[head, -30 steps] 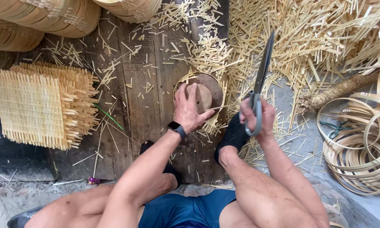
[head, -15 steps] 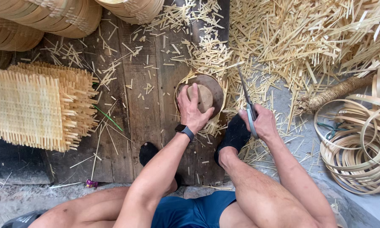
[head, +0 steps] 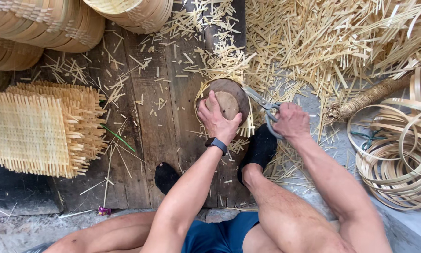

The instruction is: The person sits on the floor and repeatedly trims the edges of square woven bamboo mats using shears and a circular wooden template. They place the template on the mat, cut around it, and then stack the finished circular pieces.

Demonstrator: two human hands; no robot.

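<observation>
My left hand (head: 216, 119) presses down on a round brown mould (head: 229, 96) with woven bamboo strips sticking out around its rim; the thumb lies across its top. My right hand (head: 291, 121) grips the handles of grey metal scissors (head: 263, 104), whose blades point left and touch the mould's right edge among the strip ends. A black watch sits on my left wrist. Both my feet in black socks rest on the wooden boards below the mould.
A stack of square woven bamboo mats (head: 42, 126) lies at the left. Stacked round baskets (head: 56, 23) sit at the top left. Cut bamboo slivers (head: 322, 42) cover the top right. Coiled bamboo hoops (head: 400, 159) and a rope-wrapped stick (head: 365, 99) lie at the right.
My right hand has brought the scissors down from upright to level, blades now at the mould's right edge. My left hand stayed on the mould.
</observation>
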